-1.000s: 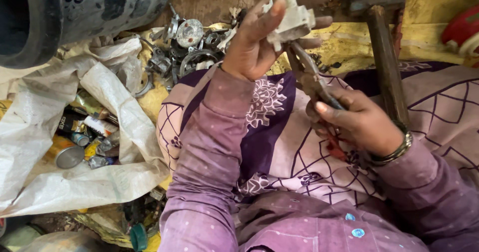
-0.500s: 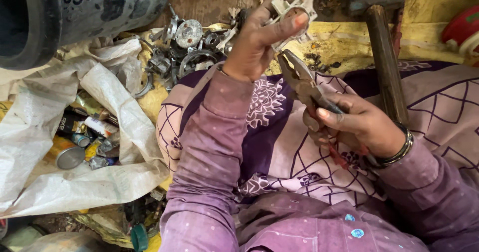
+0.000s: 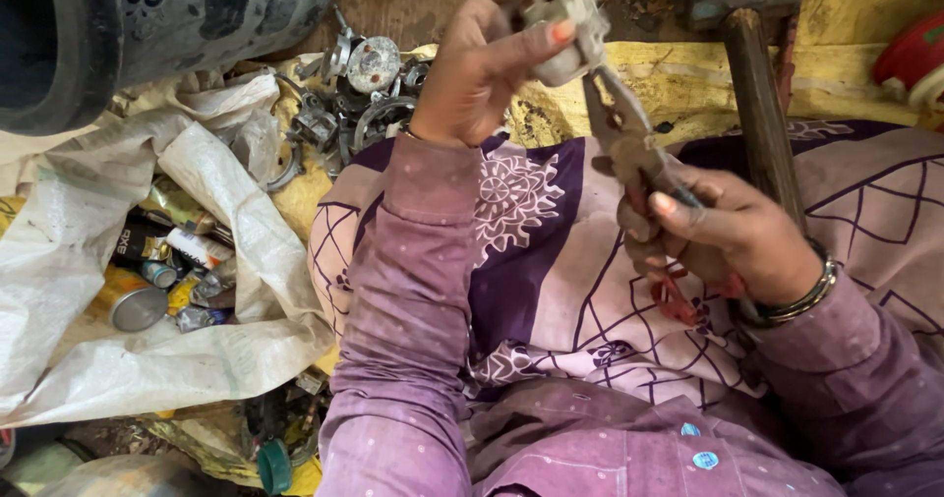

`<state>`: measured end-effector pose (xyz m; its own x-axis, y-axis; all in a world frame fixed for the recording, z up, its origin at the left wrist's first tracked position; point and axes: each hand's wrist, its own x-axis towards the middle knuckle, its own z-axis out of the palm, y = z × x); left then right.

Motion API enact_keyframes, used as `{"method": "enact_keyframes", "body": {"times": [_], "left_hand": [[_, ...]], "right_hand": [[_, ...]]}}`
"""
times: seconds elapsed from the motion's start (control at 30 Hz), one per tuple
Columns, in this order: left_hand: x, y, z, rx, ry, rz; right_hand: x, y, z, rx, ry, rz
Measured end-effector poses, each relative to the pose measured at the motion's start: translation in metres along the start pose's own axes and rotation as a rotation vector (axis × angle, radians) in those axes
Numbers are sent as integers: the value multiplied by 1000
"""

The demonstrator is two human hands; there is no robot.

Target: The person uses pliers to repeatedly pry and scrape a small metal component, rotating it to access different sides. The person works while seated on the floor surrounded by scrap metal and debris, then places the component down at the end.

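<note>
My left hand (image 3: 487, 64) is raised at the top middle and grips a small whitish metal fitting (image 3: 570, 15) between thumb and fingers. Rusty pliers (image 3: 629, 143) with red handles are in my right hand (image 3: 728, 236), which rests lower right over my lap. The pliers' jaws reach up and touch the underside of the fitting. Both arms wear purple dotted sleeves, and a metal bangle sits on the right wrist. A purple and pink patterned cloth (image 3: 551, 261) covers my lap beneath the hands.
A hammer with a wooden handle (image 3: 762, 114) lies at upper right. A heap of metal scrap parts (image 3: 349, 94) sits upper left of my hands. An open white sack (image 3: 147, 350) holds cans and tubes. A dark round vessel (image 3: 147, 25) fills the top left corner.
My left hand has turned the fitting and lifted it higher. My right hand has brought the pliers up until their jaws meet the fitting.
</note>
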<state>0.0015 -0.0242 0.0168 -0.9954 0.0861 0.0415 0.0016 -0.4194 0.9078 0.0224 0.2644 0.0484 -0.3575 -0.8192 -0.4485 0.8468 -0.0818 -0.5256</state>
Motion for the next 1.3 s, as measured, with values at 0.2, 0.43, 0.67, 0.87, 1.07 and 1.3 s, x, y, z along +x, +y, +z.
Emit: {"method": "enact_keyframes", "body": {"times": [0.2, 0.43, 0.67, 0.87, 1.07, 1.3], "left_hand": [[-6, -15, -3, 305, 190, -190], [-1, -19, 1, 430, 271, -269], [2, -12, -4, 85, 346, -81], [-4, -3, -12, -130, 272, -98], [-2, -5, -9, -101, 182, -109], [1, -6, -3, -288, 294, -215]], "right_hand": [[0, -3, 0, -66, 22, -18], [3, 4, -1, -111, -10, -13], [4, 5, -4, -214, 53, -37], [14, 4, -10, -389, 462, 90], [17, 8, -17, -195, 433, -137], [19, 6, -15, -206, 506, -5]]}}
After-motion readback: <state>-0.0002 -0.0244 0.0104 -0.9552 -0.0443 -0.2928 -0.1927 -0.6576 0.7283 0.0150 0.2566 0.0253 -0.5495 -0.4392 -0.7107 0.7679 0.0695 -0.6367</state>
